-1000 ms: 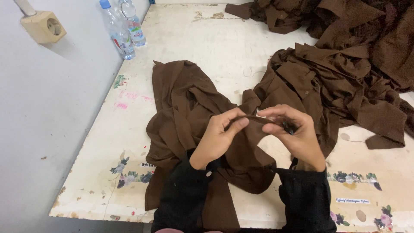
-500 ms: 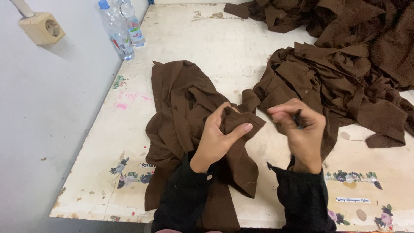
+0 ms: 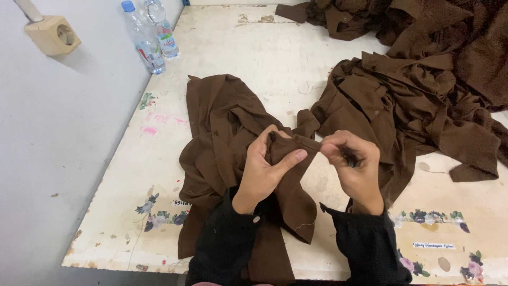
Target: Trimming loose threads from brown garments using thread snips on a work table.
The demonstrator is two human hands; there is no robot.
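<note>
From the head camera, two hands work over one brown garment (image 3: pixel 222 137) that lies crumpled on the white worktable (image 3: pixel 248 47), its lower edge hanging off the near side at 6 o'clock. The left hand (image 3: pixel 264 169) grips a raised fold of this garment, thumb stretched across the cloth and the other fingers curled behind it. The right hand (image 3: pixel 354 169), just beside it at 3 o'clock, has its fingers pressed together, pinching the end of the same fold, with a small dark thing between the fingertips that is too small to identify. Both wrists wear black sleeves (image 3: pixel 365 249). At 1 to 2 o'clock sits one large heap of brown garments (image 3: pixel 423 79), too tangled to count, lying against the held piece's right side. At 11 o'clock two clear plastic water bottles (image 3: pixel 151 37) stand upright at the table's far left corner. One beige wall socket (image 3: pixel 53 34) sits on the grey wall at 10 o'clock.
</note>
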